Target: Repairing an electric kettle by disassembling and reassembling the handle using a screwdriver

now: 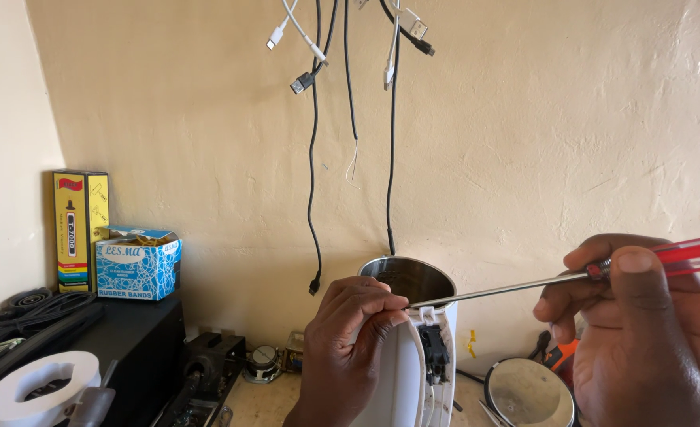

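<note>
My left hand (pixel 348 348) grips the white handle side of an electric kettle (pixel 413 364), whose steel-lined mouth (pixel 409 278) is open at the top. An opened slot in the handle shows a black switch part (pixel 433 354). My right hand (pixel 642 324) holds a long screwdriver (pixel 516 288) by its clear red handle (pixel 694 253). The metal shaft runs left and its tip rests at the top of the kettle handle, beside my left thumb.
A round metal lid (pixel 528 392) lies to the right of the kettle. Black and white cables (pixel 315 158) hang down the wall above. At left stand a blue box (pixel 138 265), a yellow box (pixel 79 229), a black case (pixel 132 340) and a white tape roll (pixel 41 387).
</note>
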